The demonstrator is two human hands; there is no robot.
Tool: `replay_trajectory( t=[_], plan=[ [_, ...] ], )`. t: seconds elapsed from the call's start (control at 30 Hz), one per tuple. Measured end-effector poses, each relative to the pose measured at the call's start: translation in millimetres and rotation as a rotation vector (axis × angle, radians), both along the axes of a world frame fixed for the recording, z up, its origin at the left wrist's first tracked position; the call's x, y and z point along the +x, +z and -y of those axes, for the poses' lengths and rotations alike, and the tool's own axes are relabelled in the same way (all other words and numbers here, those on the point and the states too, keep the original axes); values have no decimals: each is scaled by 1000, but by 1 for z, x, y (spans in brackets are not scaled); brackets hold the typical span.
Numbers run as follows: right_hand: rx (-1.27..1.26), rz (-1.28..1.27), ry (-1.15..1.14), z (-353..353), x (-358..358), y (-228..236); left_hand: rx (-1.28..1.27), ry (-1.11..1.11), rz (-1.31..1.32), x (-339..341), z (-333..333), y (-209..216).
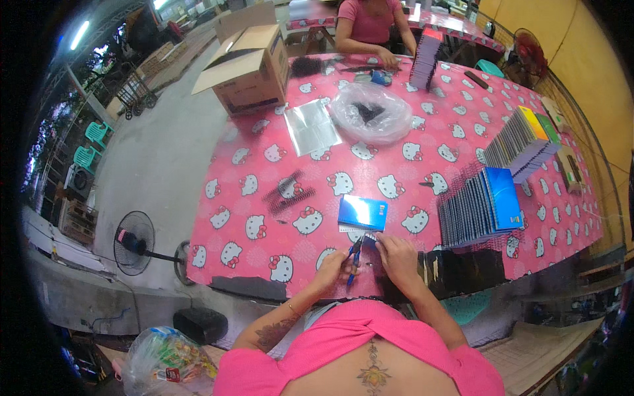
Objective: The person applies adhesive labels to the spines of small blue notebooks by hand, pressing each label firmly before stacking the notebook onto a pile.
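Note:
My left hand (335, 269) is closed around blue-handled pliers (354, 257), their jaws pointing away from me near the table's front edge. My right hand (397, 259) is beside them, thumb and fingertips pinched close to the plier jaws. What lies between those fingertips is too small to make out. Just beyond both hands lies a small blue-covered notebook (363, 212), its white punched edge toward me. Several loose black spiral binding coils (289, 191) rest to the left of it.
Rows of spiral notebooks stand at right, blue-covered (479, 206) and yellow-covered (518, 142). Farther back are a plastic bag (370, 113) with black coils, clear plastic sheets (312, 127) and an open cardboard box (251, 69). A co-worker (371, 30) sits across the table; a fan (135, 242) stands left.

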State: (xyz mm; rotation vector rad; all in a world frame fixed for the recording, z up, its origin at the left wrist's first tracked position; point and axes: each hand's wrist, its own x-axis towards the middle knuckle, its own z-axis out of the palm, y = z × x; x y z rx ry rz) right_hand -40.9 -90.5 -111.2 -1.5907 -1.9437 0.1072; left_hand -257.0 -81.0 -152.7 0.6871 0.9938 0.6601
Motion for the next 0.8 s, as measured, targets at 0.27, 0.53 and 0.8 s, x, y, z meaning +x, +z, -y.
replay_trajectory(
  t=[0.27, 0.53, 0.8],
  plan=[
    [-10, -23, -9, -2, -2, 6, -3, -41, 89, 2, -2, 11],
    [-10, -31, -11, -3, -3, 2, -50, -46, 113, 3, -6, 16],
    [-222, 49, 5, 6, 16, 20, 687, -342, -551, -18, -31, 47]
  ],
)
